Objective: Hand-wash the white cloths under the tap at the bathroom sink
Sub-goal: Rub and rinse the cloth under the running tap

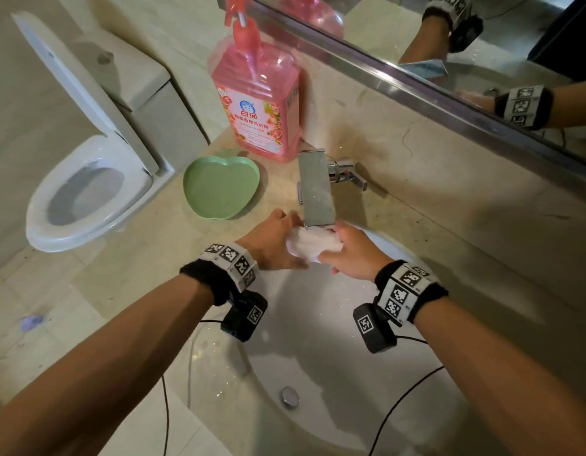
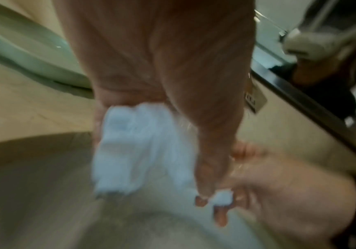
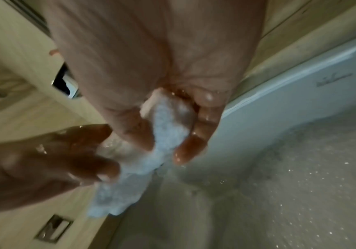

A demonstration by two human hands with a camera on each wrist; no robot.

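A wet white cloth (image 1: 313, 244) is bunched between both hands just under the chrome tap (image 1: 316, 189) spout, over the back of the white sink (image 1: 334, 340). My left hand (image 1: 275, 245) grips its left end; in the left wrist view the cloth (image 2: 143, 148) hangs from the curled fingers. My right hand (image 1: 354, 251) grips the right end; in the right wrist view wet fingers (image 3: 190, 148) curl round the cloth (image 3: 164, 134). Both wrist views are blurred. I cannot tell if water runs.
A pink detergent pump bottle (image 1: 257, 103) and a green heart-shaped dish (image 1: 221, 185) stand on the beige counter left of the tap. A toilet (image 1: 84, 179) with raised lid is at far left. A mirror (image 1: 482, 37) runs along the back wall. The drain plug (image 1: 290, 397) sits low in the basin.
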